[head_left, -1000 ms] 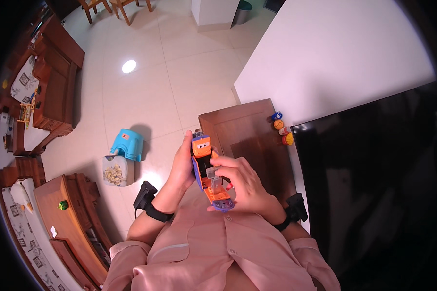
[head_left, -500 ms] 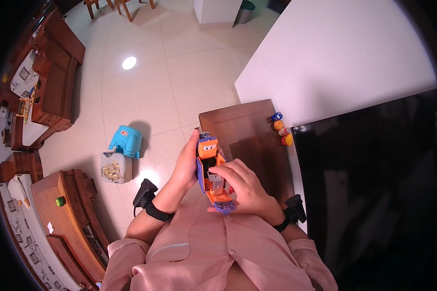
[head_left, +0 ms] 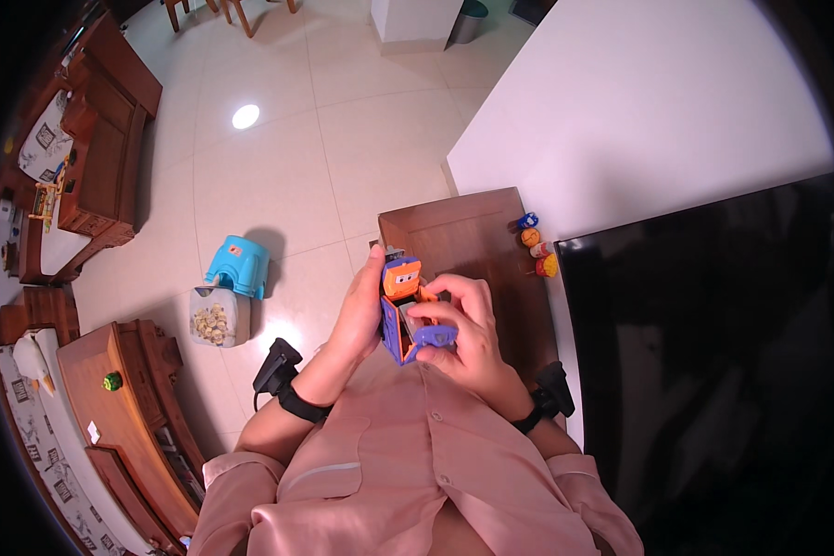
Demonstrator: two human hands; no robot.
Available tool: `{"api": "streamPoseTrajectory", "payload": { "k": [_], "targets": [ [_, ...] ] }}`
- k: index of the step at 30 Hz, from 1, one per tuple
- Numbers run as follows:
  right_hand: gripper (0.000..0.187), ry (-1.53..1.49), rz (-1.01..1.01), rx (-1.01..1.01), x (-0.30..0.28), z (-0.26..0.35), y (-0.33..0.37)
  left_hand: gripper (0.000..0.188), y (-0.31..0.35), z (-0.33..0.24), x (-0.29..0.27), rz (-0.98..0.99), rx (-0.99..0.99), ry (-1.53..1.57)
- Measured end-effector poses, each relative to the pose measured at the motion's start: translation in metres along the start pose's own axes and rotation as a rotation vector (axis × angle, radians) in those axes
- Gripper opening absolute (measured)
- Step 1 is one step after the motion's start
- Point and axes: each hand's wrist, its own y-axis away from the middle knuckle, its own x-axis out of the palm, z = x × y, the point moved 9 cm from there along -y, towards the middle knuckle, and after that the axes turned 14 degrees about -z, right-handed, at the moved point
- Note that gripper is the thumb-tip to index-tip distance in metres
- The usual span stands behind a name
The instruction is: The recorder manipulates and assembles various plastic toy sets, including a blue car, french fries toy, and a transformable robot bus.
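A purple and orange toy vehicle (head_left: pixel 402 280) with a pair of cartoon eyes on its orange front is held up before my chest. My left hand (head_left: pixel 358 310) is wrapped along its left side, with the thumb up near the top end. From the right, my right hand (head_left: pixel 471 338) pinches the lower end by a rounded purple piece (head_left: pixel 435 335), its fingers bent over the open middle. A greyish part shows inside the body, partly hidden by my fingers. Each wrist wears a black strapped device.
Beyond my hands stands a brown wooden cabinet (head_left: pixel 454 222), with several small colourful figures along its right side. A large black screen (head_left: pixel 704 371) is at right. On the floor at left are a blue stool (head_left: pixel 239 264) and a tub (head_left: pixel 239 320) of small pale pieces.
The orange flap and purple end piece, which hung out toward my chest, are now folded up against the toy's body. My right hand has moved up with them; my left keeps its hold.
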Motion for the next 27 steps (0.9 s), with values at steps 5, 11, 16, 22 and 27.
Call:
{"api": "streamPoseTrajectory", "payload": {
  "k": [5,11,16,22,27],
  "targets": [
    [0.077,-0.145,-0.124,0.255,0.002,-0.029,0.005,0.047,-0.006,-0.007,-0.004,-0.02,0.141,-0.105],
    [0.061,-0.747,0.009,0.73,0.025,-0.051,0.004,0.035,0.0,-0.007,0.0,0.076,0.168,-0.174],
    [0.044,-0.622,-0.001,0.579,0.016,-0.044,0.002,0.036,0.003,-0.013,-0.003,0.054,0.273,-0.207],
    [0.032,-0.575,0.106,0.533,0.01,-0.048,0.005,0.039,0.009,-0.029,0.0,-0.008,0.419,-0.32],
    [0.031,-0.243,0.234,0.47,0.005,-0.044,0.002,0.043,0.02,-0.051,0.004,-0.034,0.729,-0.463]
  ]
}}
